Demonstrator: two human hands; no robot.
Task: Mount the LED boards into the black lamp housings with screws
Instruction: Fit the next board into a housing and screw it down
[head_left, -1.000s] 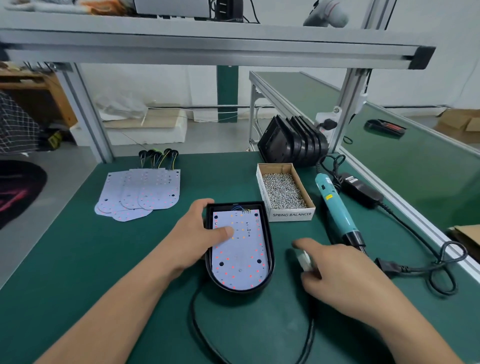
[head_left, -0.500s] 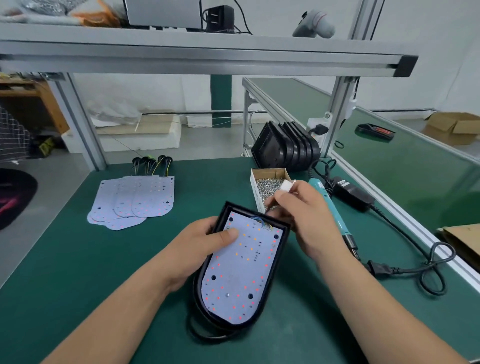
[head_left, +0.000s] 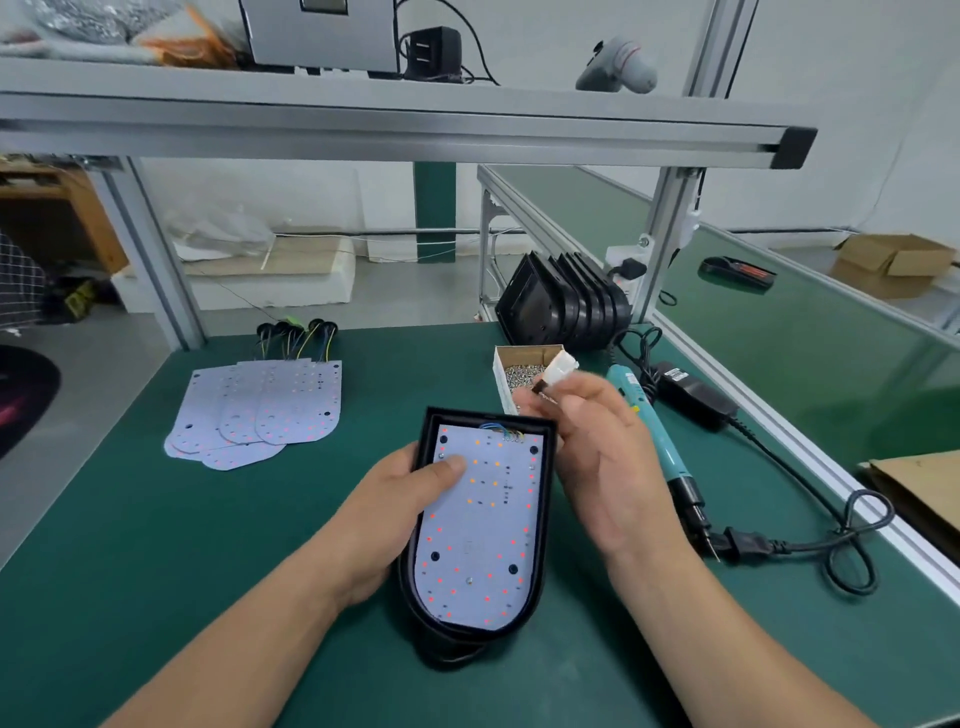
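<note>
Left hand (head_left: 400, 499) grips the black lamp housing (head_left: 540, 525) by its left edge, thumb pressed flat on the LED board (head_left: 483, 535) seated inside; the housing's far end is tilted up off the green mat (head_left: 130, 545). Right hand (head_left: 608, 467) sits just right of the housing's far right corner, fingertips pinched narrow on a small white block (head_left: 561, 369) with a dark tip; can't tell what it is.

Screw box (head_left: 511, 371) is right behind that hand, partly hidden by it. Teal electric screwdriver (head_left: 654, 431) lies just right of the hand, running near–far, with its power adapter (head_left: 691, 389) and cable (head_left: 810, 525) further right, close to the mat's right edge rail.

Spare LED boards (head_left: 260, 410) are fanned out far left, well apart from the housing. Stack of empty housings (head_left: 566, 306) stands at the far edge behind the box.

Open mat: wide on the near left, narrower strip near right.
</note>
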